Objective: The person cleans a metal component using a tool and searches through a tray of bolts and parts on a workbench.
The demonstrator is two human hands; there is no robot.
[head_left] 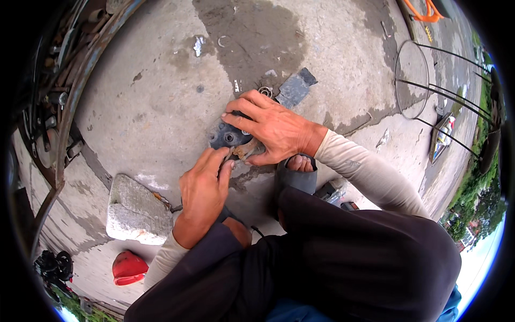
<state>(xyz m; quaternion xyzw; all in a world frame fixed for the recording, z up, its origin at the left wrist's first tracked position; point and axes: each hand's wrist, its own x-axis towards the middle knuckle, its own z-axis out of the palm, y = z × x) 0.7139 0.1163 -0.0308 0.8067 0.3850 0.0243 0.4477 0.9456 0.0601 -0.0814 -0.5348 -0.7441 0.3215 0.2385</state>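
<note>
On the concrete in front of me lies a dark metal part (220, 137) with round holes. My right hand (276, 127) is wrapped over its upper right side, fingers across the top and thumb low on the near side. A small rusty metal piece (239, 153) shows at the part's near edge, between my two hands. The thumb and forefinger of my left hand (205, 185) pinch at that piece. My right palm hides much of the dark part. A metal ring or coil (265, 92) and a flat grey-black piece (295, 87) lie just beyond my right hand.
A worn pale block (137, 212) lies left of my left forearm, with a red object (129, 268) nearer. Metal scrap fills a curved-edged rack (59, 102) at far left. A thin-framed stand with a wire hoop (397, 80) is at right. My sandalled foot (298, 174) is close to the work.
</note>
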